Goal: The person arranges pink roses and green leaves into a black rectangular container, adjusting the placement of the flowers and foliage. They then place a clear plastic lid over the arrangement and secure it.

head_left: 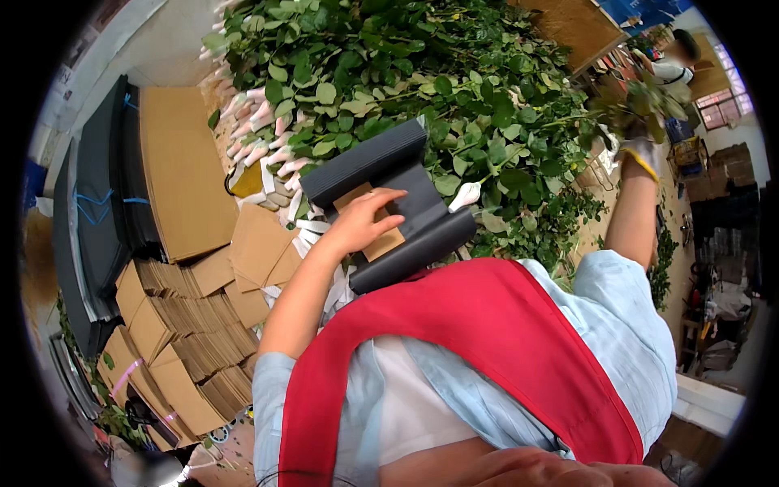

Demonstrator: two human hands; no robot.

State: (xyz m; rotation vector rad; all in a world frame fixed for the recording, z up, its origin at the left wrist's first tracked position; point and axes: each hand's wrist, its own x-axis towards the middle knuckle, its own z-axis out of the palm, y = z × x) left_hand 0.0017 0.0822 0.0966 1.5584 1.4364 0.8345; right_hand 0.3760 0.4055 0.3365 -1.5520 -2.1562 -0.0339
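The left hand (362, 224) is laid flat with fingers spread and thumb apart, pressed on a brown card (387, 243); nothing is gripped by it. The card is set on a black sheet (415, 199), which is curled into a ribbed roll on its far side and a smooth one on its near side. The right hand (639, 154), gloved, is stretched out to the far right; its fingers are partly hidden by leafy stems (641, 101), so whether they are closed on them cannot be told. Beyond the sheet, a broad heap of greenery (454, 73) is spread, with pale wrapped buds (261, 122) bunched along its left side. A single white bud (466, 196) is seen just right of the sheet. To the near left, folded cartons (199, 341) are stacked; beyond them, black boards (99, 203) are tied with blue cord.
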